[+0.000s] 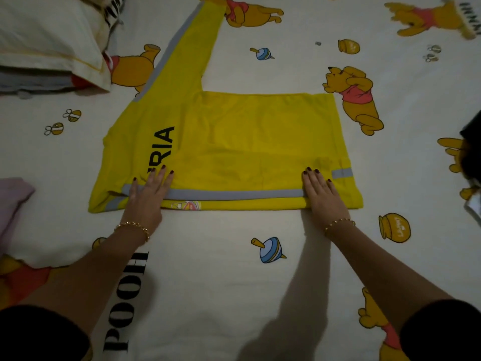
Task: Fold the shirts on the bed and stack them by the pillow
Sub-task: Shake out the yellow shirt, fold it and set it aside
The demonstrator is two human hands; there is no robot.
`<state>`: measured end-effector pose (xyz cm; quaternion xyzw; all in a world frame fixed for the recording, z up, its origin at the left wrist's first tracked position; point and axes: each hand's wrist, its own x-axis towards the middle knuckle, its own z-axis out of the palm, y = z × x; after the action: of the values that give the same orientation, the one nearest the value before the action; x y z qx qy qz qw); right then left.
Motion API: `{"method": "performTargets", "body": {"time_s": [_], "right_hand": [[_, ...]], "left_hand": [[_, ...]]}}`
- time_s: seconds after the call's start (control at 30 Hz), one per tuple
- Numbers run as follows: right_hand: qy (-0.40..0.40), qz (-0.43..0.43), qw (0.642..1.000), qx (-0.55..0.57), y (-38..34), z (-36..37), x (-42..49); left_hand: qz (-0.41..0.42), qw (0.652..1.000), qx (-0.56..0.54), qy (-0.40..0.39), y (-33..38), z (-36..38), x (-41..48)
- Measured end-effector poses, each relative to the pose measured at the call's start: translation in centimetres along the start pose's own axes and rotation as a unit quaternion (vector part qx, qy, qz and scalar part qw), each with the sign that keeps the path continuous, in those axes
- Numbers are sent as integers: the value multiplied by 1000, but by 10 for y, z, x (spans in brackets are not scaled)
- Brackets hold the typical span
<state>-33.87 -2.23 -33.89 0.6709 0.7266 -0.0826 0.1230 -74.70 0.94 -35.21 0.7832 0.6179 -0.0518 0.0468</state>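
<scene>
On the bed [234, 282], over a white cartoon-bear sheet, a smooth yellow shirt [234, 136] lies flat, its long axis running left-right, collar end left, one grey-striped sleeve [187, 48] angling away toward the cream pillow [44, 40]. Both hands press down flat, fingers spread: left hand [148, 194] and right hand [322, 194] on the folded near edge.

A bright yellow shirt [234, 142] with grey stripes and black lettering fills the frame's centre. The bedsheet [221, 282] is white, patterned with orange-yellow cartoon bears in red tops. Upper left, a cream pillow [46, 37].
</scene>
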Motion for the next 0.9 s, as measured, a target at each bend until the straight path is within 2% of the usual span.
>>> {"method": "performTargets", "body": {"time_s": [0.1, 0.3, 0.53, 0.77, 0.83, 0.9], "right_hand": [[-15, -4, 1000, -1, 7, 0, -6], [-19, -7, 1000, 9, 5, 7, -44], [-34, -18, 999, 32, -2, 29, -123], [-58, -22, 998, 25, -20, 29, -158], [-43, -45, 998, 28, -32, 25, -150], [7, -75, 996, 45, -50, 22, -139]], "left_hand": [[-9, 999, 5, -33, -7, 3, -1], [-4, 999, -6, -47, -4, 12, -37], [31, 999, -1, -13, 5, 30, -125], [10, 998, -60, -28, 11, 31, -177], [11, 998, -68, -15, 6, 26, -181], [-15, 996, -89, 11, -6, 23, -183]]}}
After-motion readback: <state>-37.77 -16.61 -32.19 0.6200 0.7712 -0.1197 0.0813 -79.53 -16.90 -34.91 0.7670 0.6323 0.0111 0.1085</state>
